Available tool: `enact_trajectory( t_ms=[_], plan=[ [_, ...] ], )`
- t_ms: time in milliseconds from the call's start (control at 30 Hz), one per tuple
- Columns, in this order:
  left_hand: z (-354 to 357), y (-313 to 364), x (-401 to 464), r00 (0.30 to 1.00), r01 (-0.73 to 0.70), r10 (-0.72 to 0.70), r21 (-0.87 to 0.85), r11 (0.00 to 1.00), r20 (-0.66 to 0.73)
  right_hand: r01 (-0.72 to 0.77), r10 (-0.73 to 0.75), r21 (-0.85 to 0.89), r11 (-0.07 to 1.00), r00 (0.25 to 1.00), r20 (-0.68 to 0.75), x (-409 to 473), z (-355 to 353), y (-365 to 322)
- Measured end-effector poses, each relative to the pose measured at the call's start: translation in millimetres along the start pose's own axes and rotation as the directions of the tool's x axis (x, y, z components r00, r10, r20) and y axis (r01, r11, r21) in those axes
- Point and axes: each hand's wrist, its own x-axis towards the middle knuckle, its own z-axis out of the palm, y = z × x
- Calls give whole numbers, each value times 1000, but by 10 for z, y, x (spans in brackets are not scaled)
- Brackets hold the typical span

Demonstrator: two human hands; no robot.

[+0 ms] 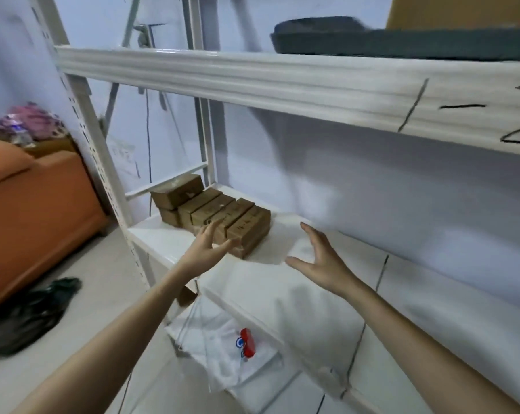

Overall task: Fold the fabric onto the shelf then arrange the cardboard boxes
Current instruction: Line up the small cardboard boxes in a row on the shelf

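Observation:
Several brown cardboard boxes (pixel 220 215) stand packed together at the left end of a white shelf board (pixel 154 236). My left hand (pixel 209 249) is open, fingers spread, right in front of the nearest boxes. To their right, my right hand (pixel 315 259) hovers open over the shelf, palm turned toward the boxes. A dark grey folded fabric (pixel 372 40) lies on the upper shelf at the top right. On the level below sits a white fabric (pixel 241 357) with a red and blue print.
The white metal rack has a slotted upright (pixel 100 162) on the left and a front beam (pixel 252 82) with black marks. An orange sofa (pixel 34 210) stands at the left, with a black bag (pixel 25 318) on the floor. A brown carton (pixel 462 10) sits top right.

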Motion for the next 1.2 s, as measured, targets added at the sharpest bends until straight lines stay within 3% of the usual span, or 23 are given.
enact_trajectory(
  t_ms=[300, 567, 733, 833, 1000, 1200],
  plan=[
    [-156, -682, 1087, 995, 13, -20, 73, 997, 96, -200, 198, 180, 963, 980, 33, 1044, 1070, -141],
    [11, -692, 1574, 986, -12, -12, 140, 990, 169, -330, 338, 294, 897, 941, 24, 1449, 1225, -12],
    [95, -674, 1558, 953, -9, -34, 142, 990, 302, -354, 378, 324, 877, 926, -12, 1434, 1162, 80],
    [195, -604, 1427, 928, -14, -23, 99, 995, 371, -352, 375, 289, 890, 927, -28, 1296, 1070, 181],
    [426, -295, 1175, 904, -48, 101, -135, 990, 415, -337, 364, 230, 913, 927, -86, 967, 737, 250],
    [835, 528, 865, 855, -145, 277, -311, 939, 438, -272, 306, 156, 950, 915, -263, 357, -81, 268]
  ],
)
